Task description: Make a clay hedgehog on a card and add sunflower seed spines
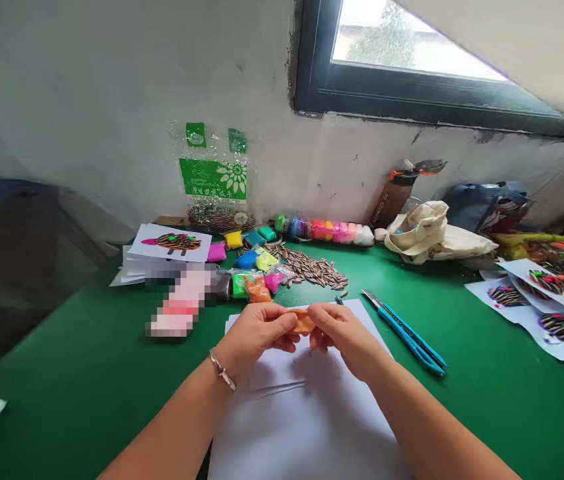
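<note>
Between my two hands is a piece of orange modelling clay, pinched and stretched a little above the paper. My left hand grips its left end with thumb and fingers. The right end is in the fingers of my right hand. Below them lie white paper sheets, with a smaller sheet on top carrying faint lines that I cannot make out. Just beyond my left hand sits an orange clay packet. A blue utility knife, its blade showing, rests to the right of the paper.
Behind the hands are several colourful clay packets, a heap of sunflower seeds and a row of clay packs. Seed-decorated cards are stacked at left, more cards at right. A cloth bag stands near the wall.
</note>
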A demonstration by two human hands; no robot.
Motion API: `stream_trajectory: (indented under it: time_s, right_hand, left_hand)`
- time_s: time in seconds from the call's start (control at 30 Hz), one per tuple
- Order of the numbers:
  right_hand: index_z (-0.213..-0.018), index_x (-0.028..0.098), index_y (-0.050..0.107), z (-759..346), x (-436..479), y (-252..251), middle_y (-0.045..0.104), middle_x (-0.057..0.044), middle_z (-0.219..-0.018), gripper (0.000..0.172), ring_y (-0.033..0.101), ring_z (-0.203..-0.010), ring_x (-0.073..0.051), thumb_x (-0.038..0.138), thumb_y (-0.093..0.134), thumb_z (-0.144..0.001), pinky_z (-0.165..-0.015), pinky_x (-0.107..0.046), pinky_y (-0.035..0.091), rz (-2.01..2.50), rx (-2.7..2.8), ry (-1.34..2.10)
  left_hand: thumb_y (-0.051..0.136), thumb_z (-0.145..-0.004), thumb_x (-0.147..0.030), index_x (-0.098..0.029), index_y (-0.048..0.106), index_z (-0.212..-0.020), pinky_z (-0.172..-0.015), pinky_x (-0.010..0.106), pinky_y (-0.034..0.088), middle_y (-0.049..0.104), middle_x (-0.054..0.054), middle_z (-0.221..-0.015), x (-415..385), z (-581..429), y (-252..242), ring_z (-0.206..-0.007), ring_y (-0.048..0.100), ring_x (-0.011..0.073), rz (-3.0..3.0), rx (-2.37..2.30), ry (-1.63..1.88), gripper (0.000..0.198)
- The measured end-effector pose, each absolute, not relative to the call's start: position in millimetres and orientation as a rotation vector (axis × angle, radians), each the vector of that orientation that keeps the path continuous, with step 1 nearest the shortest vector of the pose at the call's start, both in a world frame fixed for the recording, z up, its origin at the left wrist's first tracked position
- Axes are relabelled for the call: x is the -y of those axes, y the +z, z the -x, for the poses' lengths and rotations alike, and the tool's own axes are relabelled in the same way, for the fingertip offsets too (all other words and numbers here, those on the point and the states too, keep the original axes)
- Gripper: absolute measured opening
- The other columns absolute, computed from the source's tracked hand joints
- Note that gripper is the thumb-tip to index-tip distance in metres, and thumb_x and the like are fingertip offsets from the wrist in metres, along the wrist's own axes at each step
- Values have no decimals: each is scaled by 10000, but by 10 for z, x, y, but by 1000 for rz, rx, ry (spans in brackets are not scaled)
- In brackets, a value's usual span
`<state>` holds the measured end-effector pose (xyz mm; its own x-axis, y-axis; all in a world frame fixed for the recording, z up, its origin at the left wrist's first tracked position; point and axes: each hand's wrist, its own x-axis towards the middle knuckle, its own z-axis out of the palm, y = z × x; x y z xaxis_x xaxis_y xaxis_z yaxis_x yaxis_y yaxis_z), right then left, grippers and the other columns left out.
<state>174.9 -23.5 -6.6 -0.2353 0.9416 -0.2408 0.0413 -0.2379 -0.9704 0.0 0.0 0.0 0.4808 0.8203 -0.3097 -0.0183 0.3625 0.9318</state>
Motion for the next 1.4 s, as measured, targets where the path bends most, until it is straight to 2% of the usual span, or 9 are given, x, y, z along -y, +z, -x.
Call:
stream_trajectory:
  time_s: [0.17,0.33,0.4,0.53,0.7,0.93,1.13,1.27,1.4]
  right_hand:
    - [-711,160,593,-1716,269,-42,556,11,-633,257,476,-613,-107,402,641,-785,-560,-238,363,1220,1283,1490]
    - [-650,167,550,-1738,234,-69,550,22,-607,276,462,-587,-99,398,648,-765,-536,-229,355,1230,1220,1425]
    - [-646,167,546,-1738,229,-78,563,18,-603,281,465,-581,-98,400,655,-760,-529,-227,352,1238,1223,1406]
    - [-653,166,541,-1730,232,-92,595,-1,-606,315,491,-572,-103,434,671,-755,-519,-223,360,1219,1215,1468]
    - [-784,162,583,-1763,220,-115,580,-4,-625,412,475,-491,-86,574,588,-798,-446,-208,326,1221,1148,1628]
    - [-759,161,618,-1747,250,-85,531,13,-603,313,457,-510,-80,469,620,-815,-444,-191,341,1129,1362,1682]
    - [-831,164,640,-1753,261,-34,606,-27,-779,289,485,-573,-80,450,600,-839,-445,-174,355,1045,1455,1706]
    - [-818,152,630,-1760,245,-75,591,-20,-717,347,515,-549,-84,498,603,-827,-466,-191,355,1070,1347,1736]
    - [-708,150,577,-1739,232,-96,577,-3,-668,349,502,-531,-80,478,616,-820,-500,-212,372,1093,1237,1642]
  left_hand:
    - [711,-727,-513,-120,723,-785,-652,248,523,680,54,-736,24,-13,-19,-664,607,127,-1126,-858,539,397]
    - [586,-786,-611,-133,723,-866,-710,305,530,687,75,-794,33,7,-44,-702,628,152,-1087,-826,543,504]
    - [607,-777,-599,-137,718,-854,-713,302,523,683,67,-794,27,13,-51,-688,627,146,-1109,-858,562,481]
    - [726,-697,-527,-132,704,-797,-672,278,512,665,36,-721,-5,3,-62,-641,603,131,-1156,-922,556,409]
    - [760,-639,-537,-129,687,-766,-625,262,503,656,25,-700,-38,-13,-79,-587,582,116,-1109,-966,668,433]
    - [671,-721,-581,-118,673,-737,-606,249,484,595,14,-633,-7,-19,-63,-612,568,124,-1170,-926,678,464]
    - [683,-737,-512,-125,642,-660,-515,236,428,577,2,-579,-15,-22,-90,-531,535,115,-1265,-970,732,397]
    - [698,-710,-521,-127,618,-618,-490,231,409,577,3,-552,-14,-19,-68,-498,512,108,-1248,-964,780,413]
    - [666,-727,-568,-119,637,-645,-505,234,430,619,35,-608,7,-20,-40,-540,531,120,-1234,-915,747,457]
